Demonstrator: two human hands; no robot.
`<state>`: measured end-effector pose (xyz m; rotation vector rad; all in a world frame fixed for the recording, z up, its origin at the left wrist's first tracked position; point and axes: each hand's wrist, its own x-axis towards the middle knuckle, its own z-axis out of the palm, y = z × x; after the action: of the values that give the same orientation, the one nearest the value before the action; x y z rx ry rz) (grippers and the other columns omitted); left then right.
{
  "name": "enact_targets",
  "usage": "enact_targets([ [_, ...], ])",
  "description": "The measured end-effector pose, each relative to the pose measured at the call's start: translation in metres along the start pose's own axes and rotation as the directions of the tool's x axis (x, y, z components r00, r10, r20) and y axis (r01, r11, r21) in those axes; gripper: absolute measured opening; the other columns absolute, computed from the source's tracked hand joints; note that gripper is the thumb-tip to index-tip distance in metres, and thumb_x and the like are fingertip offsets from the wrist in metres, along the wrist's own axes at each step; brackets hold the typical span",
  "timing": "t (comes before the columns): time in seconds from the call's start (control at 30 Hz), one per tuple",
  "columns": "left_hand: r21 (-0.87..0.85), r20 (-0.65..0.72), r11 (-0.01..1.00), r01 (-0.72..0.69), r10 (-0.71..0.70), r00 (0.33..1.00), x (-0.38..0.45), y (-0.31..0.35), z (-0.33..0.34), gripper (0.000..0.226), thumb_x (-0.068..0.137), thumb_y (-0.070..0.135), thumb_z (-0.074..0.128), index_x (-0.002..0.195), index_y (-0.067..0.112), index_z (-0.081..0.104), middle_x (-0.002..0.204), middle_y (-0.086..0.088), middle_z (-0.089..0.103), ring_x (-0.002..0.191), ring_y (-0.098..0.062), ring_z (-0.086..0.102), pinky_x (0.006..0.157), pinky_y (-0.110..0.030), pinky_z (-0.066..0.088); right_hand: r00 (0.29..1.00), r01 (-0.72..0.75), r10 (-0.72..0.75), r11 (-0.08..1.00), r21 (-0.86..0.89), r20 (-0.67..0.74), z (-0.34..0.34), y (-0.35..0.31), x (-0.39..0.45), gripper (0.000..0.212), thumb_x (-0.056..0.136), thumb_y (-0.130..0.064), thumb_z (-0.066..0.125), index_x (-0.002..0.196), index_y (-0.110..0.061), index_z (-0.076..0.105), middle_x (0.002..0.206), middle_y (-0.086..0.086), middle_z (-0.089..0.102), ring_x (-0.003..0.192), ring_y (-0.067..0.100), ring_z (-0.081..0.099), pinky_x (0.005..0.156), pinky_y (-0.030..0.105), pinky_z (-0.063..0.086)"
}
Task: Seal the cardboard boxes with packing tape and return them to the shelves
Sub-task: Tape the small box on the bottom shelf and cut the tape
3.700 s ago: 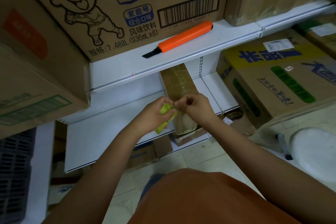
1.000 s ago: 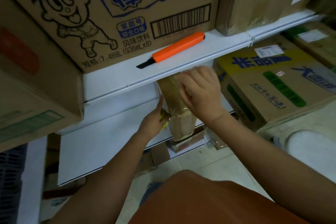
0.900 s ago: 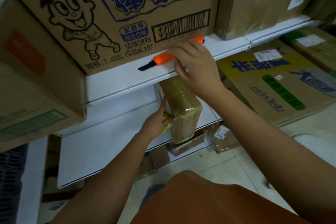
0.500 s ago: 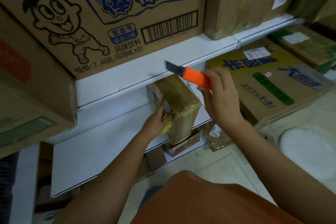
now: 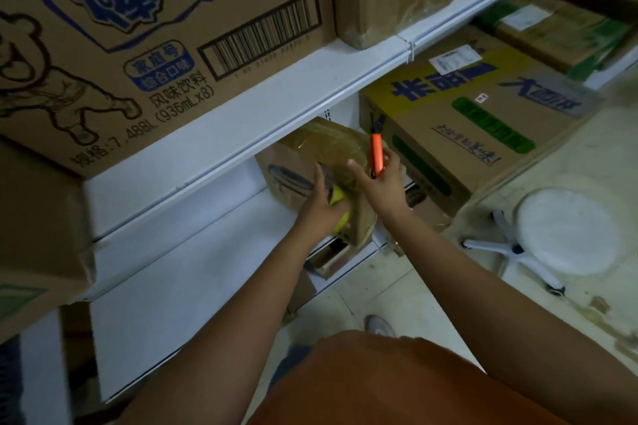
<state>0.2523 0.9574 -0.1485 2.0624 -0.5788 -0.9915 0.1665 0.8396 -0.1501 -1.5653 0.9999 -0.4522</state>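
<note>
At centre frame, I watch the right hand [image 5: 381, 179] grip an orange utility knife [image 5: 377, 154], blade up, just beside a small tape-wrapped cardboard box [image 5: 328, 152] on the lower shelf [image 5: 207, 252]. The left hand [image 5: 321, 207] holds a yellow-green tape roll [image 5: 340, 209] against the box's side (the tape between roll and box is hard to make out). My worry: with the knife so near the left fingers, a slipped cut could nick them or slice the box

Dim light falls on white metal shelves [image 5: 241, 121], pale tiled floor [image 5: 397, 279] and a white stool [image 5: 566, 231].
</note>
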Motion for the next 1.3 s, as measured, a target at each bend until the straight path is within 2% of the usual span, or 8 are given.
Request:
enact_targets([
  [0.13,0.236,-0.027,0.972,0.002,0.004,1.000,0.002,0.000,0.009,0.093,0.099,0.035,0.053,0.154,0.034,-0.021,0.152,-0.014,0.043,0.126,-0.034,0.054,0.099,-0.047,0.050,1.000,0.001,-0.005,0.989,-0.147,-0.025,-0.002,0.002,0.016,0.087,0.086,-0.051,0.071,0.149,-0.011,0.027,0.145,0.013,0.032,0.122,0.028,0.047,0.094,0.035,0.042],
  [0.27,0.650,-0.233,0.759,-0.024,0.229,0.945,0.000,-0.003,0.020,0.078,0.102,0.038,0.047,0.159,0.010,0.001,0.140,-0.018,0.054,0.125,-0.033,0.054,0.102,-0.044,0.043,0.997,0.059,-0.071,0.969,-0.241,-0.039,-0.005,0.005,0.014,0.080,0.091,-0.049,0.065,0.149,-0.007,0.029,0.145,0.015,0.034,0.124,0.029,0.047,0.087,0.031,0.036],
  [0.43,0.355,-0.164,0.934,0.032,0.029,0.986,0.021,-0.036,-0.004,0.060,0.081,0.079,0.041,0.124,0.038,0.040,0.111,-0.003,0.070,0.082,-0.022,0.074,0.076,-0.047,0.060,0.994,0.084,-0.102,0.947,-0.309,-0.044,-0.004,0.005,0.007,0.081,0.094,-0.053,0.059,0.152,-0.009,0.026,0.145,0.013,0.033,0.112,0.026,0.051,0.079,0.034,0.039],
  [0.63,0.202,0.066,0.977,-0.072,0.059,0.996,0.017,-0.025,-0.024,0.002,0.099,0.041,0.054,0.097,0.041,0.054,0.083,-0.001,0.073,0.068,-0.022,0.074,0.069,-0.046,0.061,0.993,0.093,-0.110,0.940,-0.328,-0.033,-0.008,-0.001,0.003,0.069,0.099,-0.050,0.051,0.151,-0.009,0.030,0.143,0.013,0.036,0.099,0.021,0.052,0.074,0.037,0.043],
  [0.8,0.180,0.079,0.983,-0.020,0.005,0.997,0.014,-0.028,-0.039,0.013,0.104,0.027,0.045,0.110,0.022,0.057,0.082,-0.008,0.073,0.060,-0.015,0.068,0.053,-0.026,0.051,0.952,0.236,-0.288,0.906,-0.350,-0.106,-0.019,0.002,-0.046,0.046,0.106,-0.047,0.028,0.128,-0.014,0.052,0.102,0.004,0.061,0.078,0.018,0.062,0.069,0.043,0.055],
  [0.97,0.159,0.060,0.987,-0.028,0.019,0.998,0.019,-0.035,-0.048,0.013,0.103,0.024,0.047,0.108,0.019,0.059,0.083,-0.005,0.071,0.055,-0.008,0.068,0.046,-0.018,0.047,0.934,0.358,-0.251,0.689,-0.630,0.256,0.008,0.028,-0.090,0.043,0.107,-0.038,0.027,0.141,-0.014,0.038,0.116,0.011,0.059,0.068,0.027,0.064,0.056,0.043,0.055],
  [1.2,0.178,0.092,0.982,-0.059,0.044,0.995,0.021,-0.046,-0.057,0.014,0.102,0.028,0.048,0.103,0.026,0.062,0.088,-0.004,0.074,0.071,-0.024,0.072,0.065,-0.037,0.058,0.947,0.310,-0.130,0.603,-0.735,0.293,0.036,0.036,-0.096,0.040,0.104,-0.011,0.042,0.143,-0.008,0.031,0.110,0.012,0.058,0.062,0.023,0.054,0.050,0.037,0.047],
  [1.3,0.183,0.119,0.980,-0.080,0.058,0.991,0.019,-0.042,-0.057,0.017,0.103,0.032,0.049,0.105,0.020,0.062,0.087,-0.008,0.073,0.064,-0.018,0.071,0.058,-0.032,0.057,0.961,0.270,-0.108,0.573,-0.774,0.255,0.036,0.047,-0.093,0.045,0.100,-0.006,0.044,0.142,-0.004,0.030,0.117,0.016,0.056,0.061,0.026,0.058,0.046,0.033,0.041],
])
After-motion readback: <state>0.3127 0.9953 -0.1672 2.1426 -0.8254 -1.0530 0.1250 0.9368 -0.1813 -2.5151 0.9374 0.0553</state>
